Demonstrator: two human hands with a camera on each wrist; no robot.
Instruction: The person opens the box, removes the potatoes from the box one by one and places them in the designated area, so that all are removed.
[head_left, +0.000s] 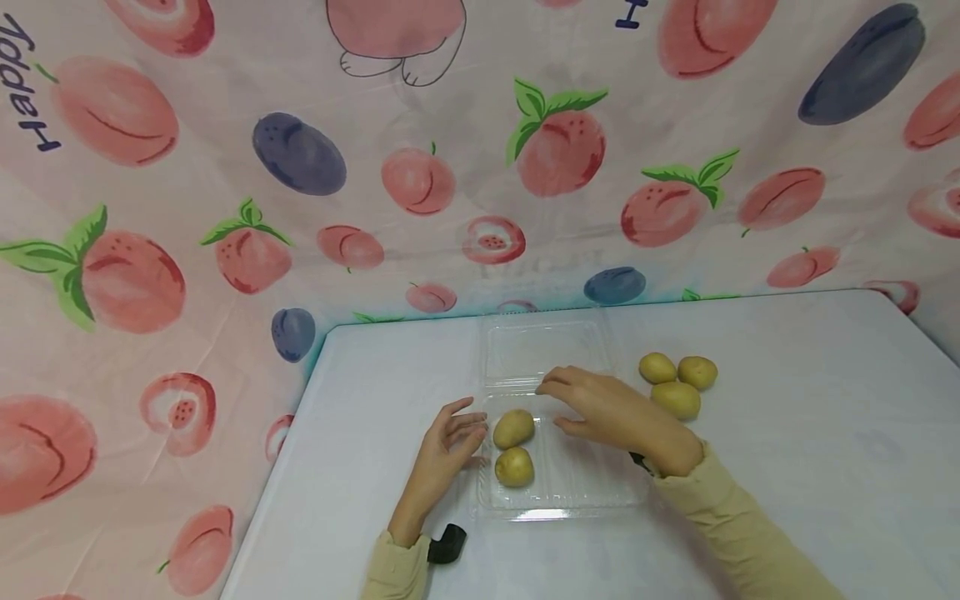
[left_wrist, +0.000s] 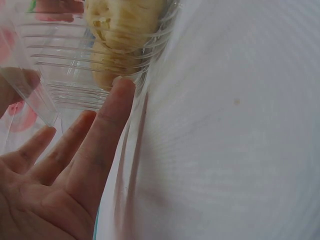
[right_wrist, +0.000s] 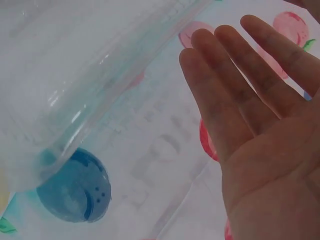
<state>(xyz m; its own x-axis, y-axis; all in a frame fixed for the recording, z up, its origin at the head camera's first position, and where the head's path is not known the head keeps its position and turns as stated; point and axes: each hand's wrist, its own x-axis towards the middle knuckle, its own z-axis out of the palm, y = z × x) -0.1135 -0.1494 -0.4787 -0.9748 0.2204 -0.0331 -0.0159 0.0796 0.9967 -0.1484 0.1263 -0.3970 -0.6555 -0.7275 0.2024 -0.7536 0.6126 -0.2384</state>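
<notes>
A clear plastic clamshell box (head_left: 588,479) lies on the white table with its lid (head_left: 551,350) folded back. Two potatoes sit along the left side of its base, the farther one (head_left: 513,428) touching the nearer one (head_left: 514,467). At the box's left wall is my left hand (head_left: 442,454), its fingers extended; in the left wrist view a fingertip (left_wrist: 124,87) appears to touch the ribbed plastic. My right hand (head_left: 611,412) hovers over the right part of the base, fingers fairly straight and holding nothing.
To the right of the box, three more potatoes lie close together on the table: one at the left (head_left: 657,367), one at the right (head_left: 698,372) and one in front (head_left: 676,401). A fruit-print cloth (head_left: 480,183) hangs behind the table and along its left side.
</notes>
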